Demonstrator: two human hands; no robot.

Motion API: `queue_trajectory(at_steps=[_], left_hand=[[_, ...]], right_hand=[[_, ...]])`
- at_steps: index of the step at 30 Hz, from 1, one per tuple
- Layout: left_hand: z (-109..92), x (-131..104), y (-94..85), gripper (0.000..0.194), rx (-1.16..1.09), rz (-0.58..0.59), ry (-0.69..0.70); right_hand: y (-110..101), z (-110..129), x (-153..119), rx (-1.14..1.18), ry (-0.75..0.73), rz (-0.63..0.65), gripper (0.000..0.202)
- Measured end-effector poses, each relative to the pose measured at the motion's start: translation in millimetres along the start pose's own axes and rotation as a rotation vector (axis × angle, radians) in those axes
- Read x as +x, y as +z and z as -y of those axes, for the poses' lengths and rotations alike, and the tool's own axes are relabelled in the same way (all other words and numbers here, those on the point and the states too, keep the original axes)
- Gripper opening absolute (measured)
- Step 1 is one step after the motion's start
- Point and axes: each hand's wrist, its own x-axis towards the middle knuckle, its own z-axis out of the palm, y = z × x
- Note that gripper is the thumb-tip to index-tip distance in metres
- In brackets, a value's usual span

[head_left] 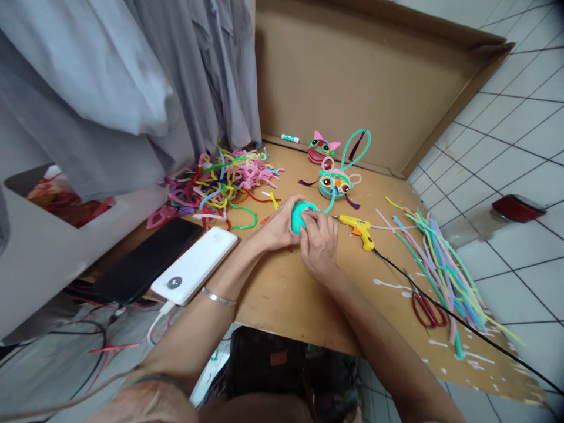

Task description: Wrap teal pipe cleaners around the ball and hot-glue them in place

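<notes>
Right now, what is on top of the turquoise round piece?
The right hand partly overlaps the turquoise round piece, whose left part is visible. What lies beneath that hand cannot be seen.

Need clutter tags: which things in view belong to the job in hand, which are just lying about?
Likely job:
teal piece between left hand and right hand
yellow glue gun
straight fuzzy strips
curled fuzzy strips
red-handled scissors

Probably just lying about:
white power bank
black slab-like device
</notes>
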Motion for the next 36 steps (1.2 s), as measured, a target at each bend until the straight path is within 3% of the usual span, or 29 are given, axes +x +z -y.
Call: queue_trajectory(at_steps=[9, 16, 22, 27, 36], left_hand=[[0.2, -0.1, -3.2, 0.059, 0.021, -0.009, -0.035], [2.5, 0.9, -2.3, 0.06, 0.038, -0.017, -0.008], [4.3, 0.6, -4.5, 0.058, 0.237, -0.05, 0.056], [6.4, 1.1, -4.8, 0.062, 0.195, -0.069, 0.114], [7.3, 3.4, -5.8, 0.051, 0.125, -0.046, 0.141]], right_hand=[[-0.7, 0.5, 0.3, -0.005, -0.022, -0.021, 0.032], [-0.5, 2.1, 2.3, 0.018, 0.047, 0.042, 0.033], [2.9, -0.6, 2.4, -0.004, 0.019, 0.002, 0.033], [3.8, -2.0, 2.4, -0.004, 0.02, -0.02, 0.034], [2.7, -5.3, 0.7, 0.094, 0.066, 0.012, 0.035]])
